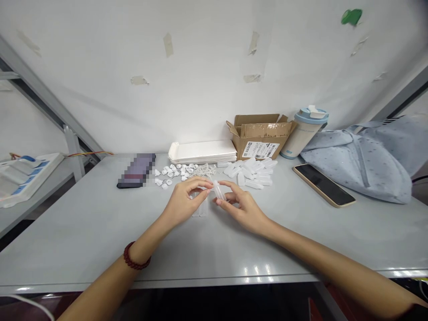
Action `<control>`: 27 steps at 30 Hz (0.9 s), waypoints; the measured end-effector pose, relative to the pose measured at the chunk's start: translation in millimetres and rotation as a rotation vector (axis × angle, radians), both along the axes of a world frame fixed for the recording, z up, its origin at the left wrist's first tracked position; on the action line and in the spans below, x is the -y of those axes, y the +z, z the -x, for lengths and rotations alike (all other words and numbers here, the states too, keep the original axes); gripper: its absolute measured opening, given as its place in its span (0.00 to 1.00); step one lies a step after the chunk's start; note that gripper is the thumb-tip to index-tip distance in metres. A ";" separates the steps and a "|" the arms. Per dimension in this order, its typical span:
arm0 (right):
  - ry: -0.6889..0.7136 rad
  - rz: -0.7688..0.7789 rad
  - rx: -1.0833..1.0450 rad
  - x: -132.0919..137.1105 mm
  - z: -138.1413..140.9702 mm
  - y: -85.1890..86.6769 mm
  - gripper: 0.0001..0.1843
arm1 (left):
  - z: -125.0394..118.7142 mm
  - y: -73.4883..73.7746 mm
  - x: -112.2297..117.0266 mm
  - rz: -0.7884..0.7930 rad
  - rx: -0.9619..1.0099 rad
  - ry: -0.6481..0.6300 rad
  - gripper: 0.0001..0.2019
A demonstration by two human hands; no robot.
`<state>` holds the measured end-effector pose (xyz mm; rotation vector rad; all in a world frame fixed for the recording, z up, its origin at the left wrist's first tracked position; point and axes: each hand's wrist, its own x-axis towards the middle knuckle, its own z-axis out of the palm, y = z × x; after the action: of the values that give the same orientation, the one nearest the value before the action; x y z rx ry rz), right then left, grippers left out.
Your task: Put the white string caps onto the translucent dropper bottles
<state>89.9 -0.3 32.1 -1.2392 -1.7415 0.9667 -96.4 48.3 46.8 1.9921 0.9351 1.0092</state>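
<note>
A small translucent plastic bottle (219,191) is tilted between the fingers of my right hand (245,208), its narrow top toward the left. My left hand (183,201) pinches thumb and forefinger together right at that top; whatever is between the fingertips is too small to make out. Below the left fingers, a few translucent bottles (201,209) lie on the table, partly hidden. Just beyond the hands are loose white caps (169,171), a heap of small whitish pieces (204,170) and a pile of similar bottles (256,170).
Against the wall stand a stack of white flat boxes (203,150), an open cardboard box (259,138) and a tumbler (302,133). A phone (323,185) and a light blue bag (361,160) lie to the right. A blurred dark phone-like object (138,170) is at left on the grey table (100,236).
</note>
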 end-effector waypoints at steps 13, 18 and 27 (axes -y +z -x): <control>0.029 0.044 0.007 -2.0 1.7 -2.7 0.21 | -2.5 2.7 4.2 -0.109 -0.018 -0.064 0.06; 0.034 0.061 -0.035 -2.7 1.5 -4.1 0.20 | -5.2 0.7 8.1 -0.386 -0.077 -0.004 0.07; 0.026 0.127 -0.108 -4.0 2.1 -2.2 0.22 | -6.5 -5.5 5.1 -0.615 -0.238 -0.153 0.23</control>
<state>87.7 3.7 29.9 -1.2230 -1.6375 1.1535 -89.9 43.2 41.3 2.6962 0.6148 1.0737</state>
